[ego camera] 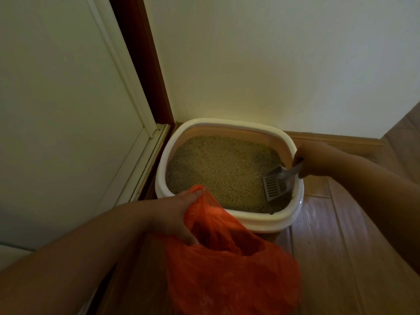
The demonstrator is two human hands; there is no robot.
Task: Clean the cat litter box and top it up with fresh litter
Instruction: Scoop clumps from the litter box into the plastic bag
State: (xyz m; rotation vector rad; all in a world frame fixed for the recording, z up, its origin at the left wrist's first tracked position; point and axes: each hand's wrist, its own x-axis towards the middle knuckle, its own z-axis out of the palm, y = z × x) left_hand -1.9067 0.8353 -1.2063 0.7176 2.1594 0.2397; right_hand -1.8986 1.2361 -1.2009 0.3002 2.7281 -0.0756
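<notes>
Litter box in corner, scoop in, bag held open

Cream litter box [261, 220] on wooden floor [341, 258], tucked into corner at 12 o'clock between white door [56, 110] and pale wall [272, 53]. Filled with tan granular litter [218, 169], surface fairly level. Right hand [318, 159] at 3 o'clock of the box, closed around handle of grey slotted scoop [276, 185]; scoop blade angled down at the litter by the right-hand rim, seemingly touching it, though dim light leaves contact uncertain. Left hand [179, 214] at 7 o'clock of the box, gripping the rim of orange plastic bag [227, 269], mouth spread open just beside the box's near edge. Bag contents not discernible.
</notes>
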